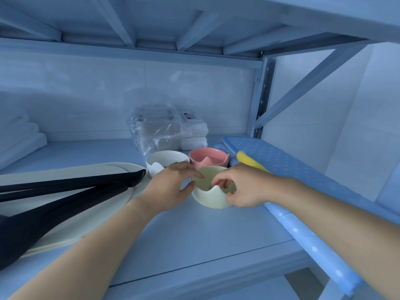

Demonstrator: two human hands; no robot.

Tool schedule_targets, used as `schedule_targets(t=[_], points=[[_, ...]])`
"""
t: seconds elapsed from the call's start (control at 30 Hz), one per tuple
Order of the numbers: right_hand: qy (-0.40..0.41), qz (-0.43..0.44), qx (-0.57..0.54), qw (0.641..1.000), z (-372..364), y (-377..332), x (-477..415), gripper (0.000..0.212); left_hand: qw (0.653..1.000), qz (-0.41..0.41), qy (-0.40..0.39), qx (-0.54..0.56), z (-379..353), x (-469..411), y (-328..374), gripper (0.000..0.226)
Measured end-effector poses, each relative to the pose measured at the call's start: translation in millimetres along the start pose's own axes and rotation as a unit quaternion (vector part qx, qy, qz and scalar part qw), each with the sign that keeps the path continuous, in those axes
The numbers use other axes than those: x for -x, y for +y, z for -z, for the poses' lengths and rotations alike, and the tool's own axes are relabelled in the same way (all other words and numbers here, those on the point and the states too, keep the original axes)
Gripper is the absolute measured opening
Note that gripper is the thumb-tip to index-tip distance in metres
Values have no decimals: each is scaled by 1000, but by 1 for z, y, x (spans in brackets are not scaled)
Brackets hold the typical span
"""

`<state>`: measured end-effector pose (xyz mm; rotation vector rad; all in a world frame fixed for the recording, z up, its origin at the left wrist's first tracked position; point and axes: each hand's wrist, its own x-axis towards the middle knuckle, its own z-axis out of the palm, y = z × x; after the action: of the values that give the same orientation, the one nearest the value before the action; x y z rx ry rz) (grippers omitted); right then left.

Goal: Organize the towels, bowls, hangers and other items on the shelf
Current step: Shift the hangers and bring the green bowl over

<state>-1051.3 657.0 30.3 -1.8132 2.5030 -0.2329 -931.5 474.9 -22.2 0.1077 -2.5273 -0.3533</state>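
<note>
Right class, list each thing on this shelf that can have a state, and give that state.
Cream bowl: upright, held by both hands.
Left hand: grips its left side.
Right hand: pinches its right rim.
White bowl: upright, looks empty.
Pink bowl: upright, looks empty.
Towels: folded, stacked.
Hangers: lying on a tray.
Plastic bag: crumpled.

head camera looks forward and down, close over the shelf [194, 239].

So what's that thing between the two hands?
The pale yellow bowl sits between the left hand and the right hand, on the shelf. The head view shows it.
</note>
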Motion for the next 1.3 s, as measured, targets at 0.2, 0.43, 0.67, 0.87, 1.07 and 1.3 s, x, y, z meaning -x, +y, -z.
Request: schedule_targets(t=[0.2,0.43,0.67,0.87,1.07,1.3], points=[[33,35,61,997,-10,-1,-4,27,998,28,45,-42,1,2,-9,25],[103,36,64,992,-11,9,-2,38,982,106,65,-142,3,-1,-20,40],[192,67,-5,979,16,7,-5,34,977,128,82,-152,3,-3,-25,42],[226,57,5,972,41,8,-38,46,977,138,75,-144,6,-22,-28,34],[218,9,43,975,33,22,-87,43,969,180,26,-166,-1,-30,-36,39],[206,-36,50,977,22,36,-116,29,967,177,66,-173,-16,-25,-36,27]])
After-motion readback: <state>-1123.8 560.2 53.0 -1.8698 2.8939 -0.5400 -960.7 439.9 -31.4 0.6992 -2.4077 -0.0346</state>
